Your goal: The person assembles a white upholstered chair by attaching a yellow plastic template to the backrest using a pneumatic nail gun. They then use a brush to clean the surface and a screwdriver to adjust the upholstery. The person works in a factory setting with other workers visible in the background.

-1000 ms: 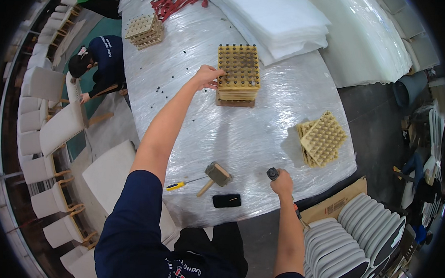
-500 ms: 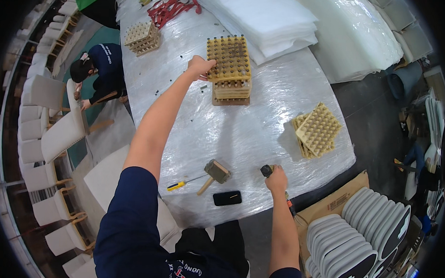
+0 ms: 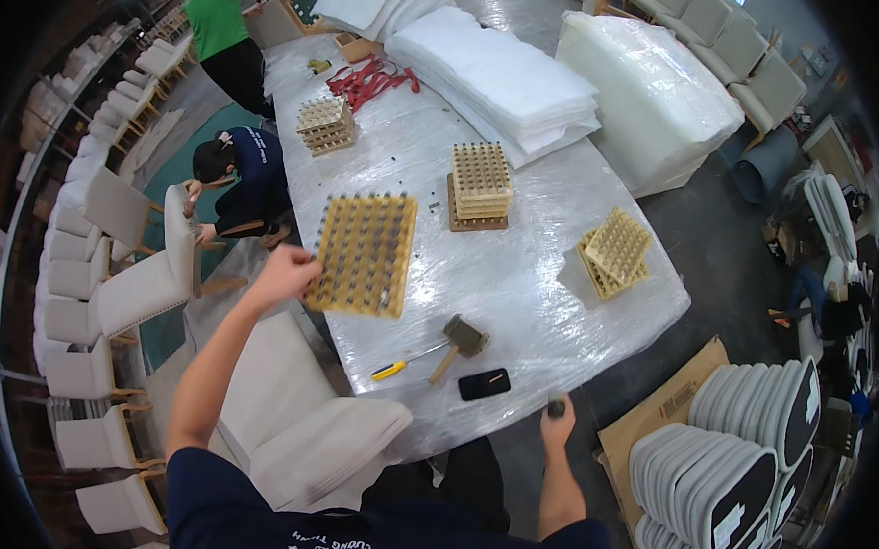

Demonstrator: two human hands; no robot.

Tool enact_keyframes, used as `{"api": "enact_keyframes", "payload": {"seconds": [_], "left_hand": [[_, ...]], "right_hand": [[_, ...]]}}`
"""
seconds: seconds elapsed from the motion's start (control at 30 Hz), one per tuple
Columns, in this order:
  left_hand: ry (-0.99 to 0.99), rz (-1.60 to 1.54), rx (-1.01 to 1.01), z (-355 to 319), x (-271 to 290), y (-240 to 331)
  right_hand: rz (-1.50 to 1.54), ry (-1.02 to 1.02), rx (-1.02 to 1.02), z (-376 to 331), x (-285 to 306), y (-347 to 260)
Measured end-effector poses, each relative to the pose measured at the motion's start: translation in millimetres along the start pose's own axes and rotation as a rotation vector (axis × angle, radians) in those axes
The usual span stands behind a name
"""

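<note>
My left hand (image 3: 284, 276) grips the left edge of a yellowish board with rows of dark studs (image 3: 364, 256), held up over the left edge of the table. Below the table's front right edge, my right hand (image 3: 556, 432) is closed around a dark-headed tool (image 3: 556, 407) whose kind I cannot make out. A stack of similar studded boards (image 3: 481, 173) stands on a brown base mid-table. Nearer me lie a mallet with a blocky dark head (image 3: 466, 337), a yellow-handled screwdriver (image 3: 389, 371) and a black phone (image 3: 484, 383).
More studded boards sit at right (image 3: 614, 251) and far left (image 3: 325, 125), near red straps (image 3: 372, 82). White padding sheets (image 3: 492, 76) cover the back. Grey pads (image 3: 700, 482) are stacked at lower right. A crouching person (image 3: 243, 178) handles a pale chair (image 3: 155, 277) at left.
My left hand has lifted the top board off the middle stack and brought it left and toward me. My right hand has drawn back off the table with the tool. The view has shifted.
</note>
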State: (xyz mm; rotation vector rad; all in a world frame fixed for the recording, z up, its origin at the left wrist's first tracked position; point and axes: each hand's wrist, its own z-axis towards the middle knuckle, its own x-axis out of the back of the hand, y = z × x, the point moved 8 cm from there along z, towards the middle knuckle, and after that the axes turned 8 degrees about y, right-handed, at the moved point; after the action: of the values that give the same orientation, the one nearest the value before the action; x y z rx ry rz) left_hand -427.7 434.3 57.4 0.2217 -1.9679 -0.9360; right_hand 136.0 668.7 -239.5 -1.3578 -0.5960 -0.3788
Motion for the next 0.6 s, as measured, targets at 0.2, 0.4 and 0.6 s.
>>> {"api": "enact_keyframes", "payload": {"seconds": [0.2, 0.4, 0.6], "left_hand": [[-0.007, -0.016, 0.058, -193, 84, -62], [-0.092, -0.006, -0.117, -327, 111, -59], [-0.035, 0.079, -0.381, -443, 120, -69]], "right_hand": [[-0.057, -0.001, -0.293, -300, 107, 19], [-0.601, 0.2, -0.36, -502, 164, 19], [-0.55, 0.284, -0.355, -580, 177, 13]]}}
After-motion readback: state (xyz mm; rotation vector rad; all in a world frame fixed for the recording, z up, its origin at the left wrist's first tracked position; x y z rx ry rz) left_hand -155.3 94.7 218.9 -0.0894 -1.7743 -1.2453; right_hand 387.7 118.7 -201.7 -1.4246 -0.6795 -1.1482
